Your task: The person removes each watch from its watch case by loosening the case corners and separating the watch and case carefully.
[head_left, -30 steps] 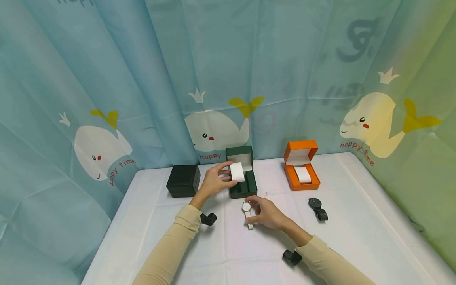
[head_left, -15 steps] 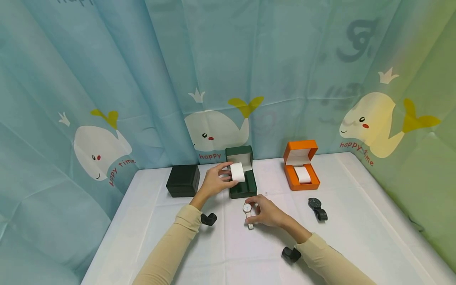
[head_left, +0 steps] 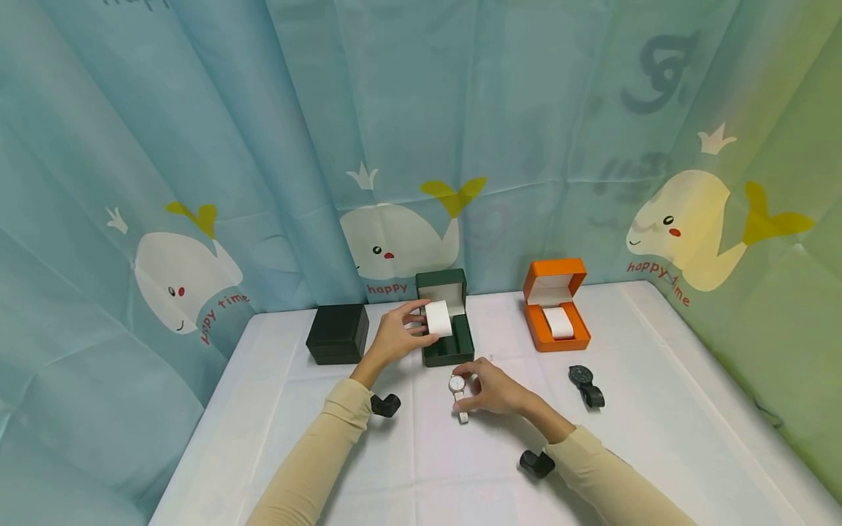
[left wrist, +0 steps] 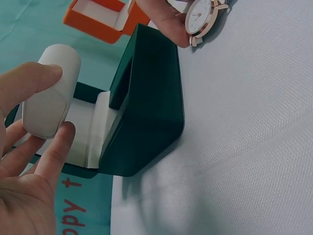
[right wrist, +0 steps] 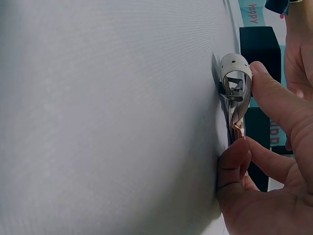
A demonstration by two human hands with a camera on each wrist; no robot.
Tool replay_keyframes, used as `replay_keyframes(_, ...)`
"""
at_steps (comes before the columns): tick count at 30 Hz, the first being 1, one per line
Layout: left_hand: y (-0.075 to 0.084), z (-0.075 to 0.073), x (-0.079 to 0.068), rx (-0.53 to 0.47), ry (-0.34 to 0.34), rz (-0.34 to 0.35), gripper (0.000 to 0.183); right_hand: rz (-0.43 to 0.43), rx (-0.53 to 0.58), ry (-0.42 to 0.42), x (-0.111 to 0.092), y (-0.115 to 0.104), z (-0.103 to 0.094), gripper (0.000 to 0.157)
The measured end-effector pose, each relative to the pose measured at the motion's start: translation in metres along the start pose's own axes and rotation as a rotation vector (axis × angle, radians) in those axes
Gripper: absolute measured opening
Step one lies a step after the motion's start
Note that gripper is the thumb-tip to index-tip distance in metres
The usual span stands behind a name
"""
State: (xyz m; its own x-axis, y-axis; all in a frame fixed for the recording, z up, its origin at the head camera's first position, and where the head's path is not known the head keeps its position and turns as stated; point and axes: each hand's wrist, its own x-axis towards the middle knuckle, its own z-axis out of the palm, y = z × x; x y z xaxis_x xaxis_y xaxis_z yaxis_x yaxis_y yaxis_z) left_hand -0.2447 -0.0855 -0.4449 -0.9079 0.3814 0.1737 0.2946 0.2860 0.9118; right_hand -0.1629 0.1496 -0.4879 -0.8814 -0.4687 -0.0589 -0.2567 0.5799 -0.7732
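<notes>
My left hand [head_left: 393, 334] pinches a white watch cushion [left wrist: 51, 95] between thumb and fingers, held over the open green watch box [head_left: 464, 337]. That box has its lid up, and a vacant slot shows inside. My right hand [head_left: 498, 391] has its thumb and fingers at the two ends of a white-strapped watch [head_left: 457, 384] lying on the table in front of the green box. In the right wrist view the strap [right wrist: 235, 63] is looped and buckled. A round white dial in a rose-gold case [left wrist: 199, 17] shows in the left wrist view.
A closed dark box [head_left: 338, 334] stands to the left of the green one. At the right, an open orange watch box [head_left: 541, 337] holds a white cushion [head_left: 558, 323]. A black watch [head_left: 586, 386] lies in front of it. A printed curtain [head_left: 296, 146] hangs behind the table.
My right hand and wrist have shifted slightly forward, and the white-strapped watch has moved a touch to the right. The left hand stays in place with the cushion.
</notes>
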Motion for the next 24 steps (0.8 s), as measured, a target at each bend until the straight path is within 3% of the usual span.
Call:
replay_keyframes(3,-0.011,0.002,0.004,-0.009,0.017,-0.004,0.071,-0.002,-0.004,0.005,0.000,0.000,0.000,0.062)
replay_keyframes(7,-0.014,0.001,0.005,-0.015,0.018,-0.008,0.071,-0.017,-0.008,0.007,0.000,-0.001,-0.001,0.062)
replay_keyframes(24,-0.010,-0.003,0.008,0.056,-0.016,-0.022,0.069,-0.049,0.012,0.010,-0.002,-0.007,-0.010,0.065)
